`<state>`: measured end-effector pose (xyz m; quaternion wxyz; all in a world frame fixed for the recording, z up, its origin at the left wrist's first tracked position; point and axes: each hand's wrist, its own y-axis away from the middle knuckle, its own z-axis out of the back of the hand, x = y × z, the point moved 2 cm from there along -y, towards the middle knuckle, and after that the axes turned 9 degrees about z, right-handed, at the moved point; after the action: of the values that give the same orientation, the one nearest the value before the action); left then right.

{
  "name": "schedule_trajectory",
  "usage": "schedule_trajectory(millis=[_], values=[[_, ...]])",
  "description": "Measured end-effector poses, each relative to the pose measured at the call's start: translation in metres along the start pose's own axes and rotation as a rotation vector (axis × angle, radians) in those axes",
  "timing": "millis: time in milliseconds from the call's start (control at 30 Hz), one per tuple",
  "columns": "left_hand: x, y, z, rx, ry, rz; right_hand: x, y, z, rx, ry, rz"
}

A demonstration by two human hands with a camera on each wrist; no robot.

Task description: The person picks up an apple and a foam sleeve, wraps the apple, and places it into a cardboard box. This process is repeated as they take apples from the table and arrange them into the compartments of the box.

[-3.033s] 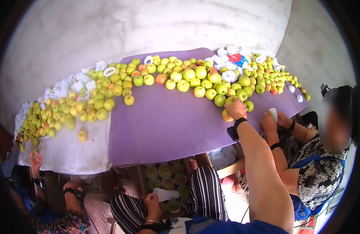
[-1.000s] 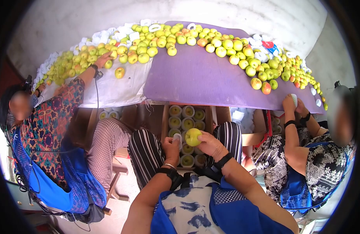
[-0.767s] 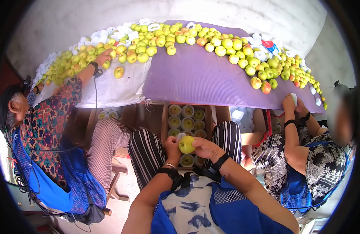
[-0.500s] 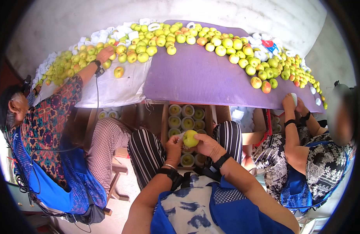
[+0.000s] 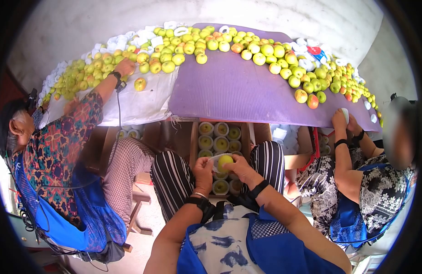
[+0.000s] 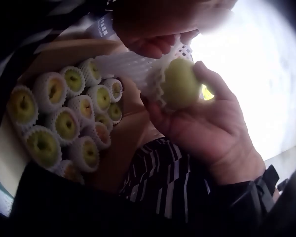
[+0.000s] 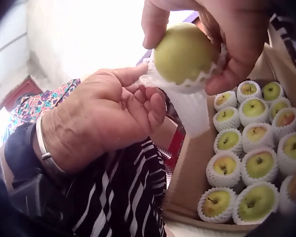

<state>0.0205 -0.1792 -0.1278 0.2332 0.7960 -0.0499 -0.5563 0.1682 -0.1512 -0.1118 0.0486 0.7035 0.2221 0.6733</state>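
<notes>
Over a box (image 5: 194,137) of netted fruit, the right hand (image 5: 240,167) grips the apple (image 5: 225,161); the left hand (image 5: 203,169) pinches the net (image 5: 215,160). Stretch the net evenly before seating the apple fully.

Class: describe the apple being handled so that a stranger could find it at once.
Below the purple mat sits a cardboard box of netted apples. Just above it, the left hand and right hand hold one green apple, the only one half inside its white foam net.
</notes>
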Motion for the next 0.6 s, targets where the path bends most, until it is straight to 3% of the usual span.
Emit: schedule_trajectory(millis=[133, 233, 300, 433, 600], values=[[0.0, 0.001, -0.003, 0.02, -0.093, -0.066, 0.005, 0.003, -0.005, -0.026, 0.164, 0.045], [0.002, 0.002, -0.004, 0.064, -0.251, -0.125, 0.006, 0.002, -0.004, -0.14, 0.2, 0.03], [0.008, -0.001, -0.003, 0.114, -0.388, -0.217, -0.001, -0.006, 0.001, -0.276, 0.729, 0.405], [0.013, -0.009, 0.001, 0.105, -0.505, -0.278, 0.001, -0.005, -0.003, -0.227, 0.756, 0.522], [0.002, -0.001, -0.007, 0.042, -0.27, -0.12, 0.016, 0.005, -0.013, -0.126, 0.945, 0.609]])
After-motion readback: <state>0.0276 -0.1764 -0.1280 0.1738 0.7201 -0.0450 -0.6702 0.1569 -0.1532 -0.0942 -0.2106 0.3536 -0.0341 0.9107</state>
